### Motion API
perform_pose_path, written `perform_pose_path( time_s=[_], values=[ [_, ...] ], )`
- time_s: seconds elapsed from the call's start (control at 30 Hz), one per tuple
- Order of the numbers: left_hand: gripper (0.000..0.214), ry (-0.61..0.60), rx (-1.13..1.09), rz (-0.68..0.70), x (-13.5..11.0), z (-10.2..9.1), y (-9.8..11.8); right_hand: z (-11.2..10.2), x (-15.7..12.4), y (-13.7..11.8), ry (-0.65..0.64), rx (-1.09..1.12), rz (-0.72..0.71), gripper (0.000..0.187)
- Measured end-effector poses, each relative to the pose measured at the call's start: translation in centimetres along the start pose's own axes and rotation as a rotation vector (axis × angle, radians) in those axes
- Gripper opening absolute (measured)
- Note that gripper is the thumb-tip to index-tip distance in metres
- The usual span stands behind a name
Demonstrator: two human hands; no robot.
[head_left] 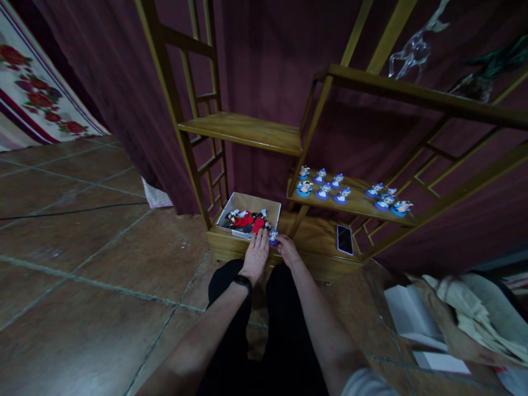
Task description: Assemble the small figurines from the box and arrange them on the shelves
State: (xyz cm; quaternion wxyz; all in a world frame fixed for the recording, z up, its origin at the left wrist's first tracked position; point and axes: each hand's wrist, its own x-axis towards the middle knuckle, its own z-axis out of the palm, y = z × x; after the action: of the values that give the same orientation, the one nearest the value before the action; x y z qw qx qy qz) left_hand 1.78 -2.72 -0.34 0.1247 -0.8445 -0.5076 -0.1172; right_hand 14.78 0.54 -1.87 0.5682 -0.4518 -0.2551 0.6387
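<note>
A small purple-and-white figurine (274, 236) on a purple base is between my two hands, just in front of the open cardboard box (275, 212). My right hand (287, 250) pinches it from the right side with closed fingers. My left hand (256, 254) is on its left at the box's front edge, fingers stretched forward; whether they touch the figurine I cannot tell. Inside the box lie several red, black and white figurines (247, 219). On the shelf (357, 197) to the upper right stand several blue-and-purple figurines (324, 191), grouped at the left and right ends.
A phone (345, 240) lies on the lower wooden board, right of my hands. Wooden uprights and a higher shelf (247, 131) frame the space. A clear glass horse (414, 52) stands on the top right shelf. White boxes (412, 313) and cloth lie on the floor at right.
</note>
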Motion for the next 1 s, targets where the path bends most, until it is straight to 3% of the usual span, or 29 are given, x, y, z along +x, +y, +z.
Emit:
perform_pose_path(
  time_s=[1.0],
  values=[
    [0.056,-0.013,-0.063,0.017,-0.28,0.48,0.09,-0.43,-0.41,0.28,-0.085,-0.019,-0.041,0.023]
  ],
)
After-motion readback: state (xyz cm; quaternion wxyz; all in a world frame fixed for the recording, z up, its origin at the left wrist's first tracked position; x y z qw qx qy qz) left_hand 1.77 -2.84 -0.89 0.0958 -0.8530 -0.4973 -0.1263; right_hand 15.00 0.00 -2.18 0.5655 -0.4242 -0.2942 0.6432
